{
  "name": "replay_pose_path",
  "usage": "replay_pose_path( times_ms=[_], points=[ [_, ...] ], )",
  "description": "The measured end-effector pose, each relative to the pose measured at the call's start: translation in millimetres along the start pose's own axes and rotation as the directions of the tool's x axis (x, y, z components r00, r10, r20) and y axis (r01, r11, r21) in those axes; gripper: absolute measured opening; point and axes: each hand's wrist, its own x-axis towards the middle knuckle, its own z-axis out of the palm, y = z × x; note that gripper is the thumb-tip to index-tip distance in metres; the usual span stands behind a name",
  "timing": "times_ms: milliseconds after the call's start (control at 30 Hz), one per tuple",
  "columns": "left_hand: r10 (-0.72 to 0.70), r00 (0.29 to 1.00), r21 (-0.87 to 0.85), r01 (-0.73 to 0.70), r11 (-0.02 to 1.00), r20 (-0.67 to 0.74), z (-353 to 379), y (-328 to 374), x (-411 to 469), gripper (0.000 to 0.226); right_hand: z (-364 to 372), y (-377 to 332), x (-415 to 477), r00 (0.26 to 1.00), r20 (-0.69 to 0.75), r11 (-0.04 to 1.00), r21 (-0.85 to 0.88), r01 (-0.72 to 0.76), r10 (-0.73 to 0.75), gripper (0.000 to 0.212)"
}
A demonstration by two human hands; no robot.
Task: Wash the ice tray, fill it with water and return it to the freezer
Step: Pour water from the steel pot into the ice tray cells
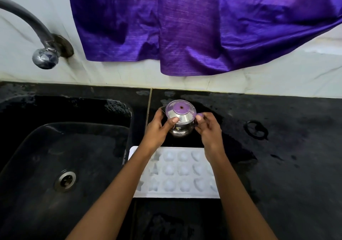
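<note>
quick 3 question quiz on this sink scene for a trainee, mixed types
1. True or false: the ice tray lies in the sink.
2. What do both hands hold? A) tap B) steel jug C) purple cloth
3. Fill in: the jug's lid is ____ in colour.

Key
1. False: it lies on the counter, right of the sink.
2. B: the left hand and right hand grip the steel jug, beyond the tray.
3. Purple.
</note>
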Motion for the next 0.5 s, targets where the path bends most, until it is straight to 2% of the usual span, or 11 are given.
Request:
replay_pose_path(
  times_ms=[133, 200, 367, 433, 500],
  points=[
    [0.045, 0.999, -0.04, -0.045, 0.998, -0.006, 3, 14, -9, 0.071, -4, -13, -14, 0.997, -0.002, 0.992, 0.101, 0.081, -0.081, 0.009],
    [0.061, 0.998, -0.066, -0.061, 0.996, 0.005, 5, 21, -15, 0.068, -5, -21, -23, 0.994, 0.003, 0.972, 0.208, 0.105, -0.108, 0.01],
    [0.083, 0.996, -0.107, -0.08, 0.991, 0.026, 17, 41, -36, 0.06, -10, -43, -46, 0.988, -0.03, 0.86, 0.489, 0.145, -0.149, 0.013],
    [0.089, 0.995, -0.091, -0.084, 0.992, 0.051, 20, 44, -47, 0.056, -17, -45, -55, 0.99, -0.063, 0.852, 0.504, 0.142, -0.128, 0.013],
    [0.066, 0.996, -0.055, -0.063, 0.997, 0.064, 18, 41, -58, 0.065, -27, -46, -62, 0.989, -0.096, 0.861, 0.488, 0.145, -0.113, 0.015]
  ],
)
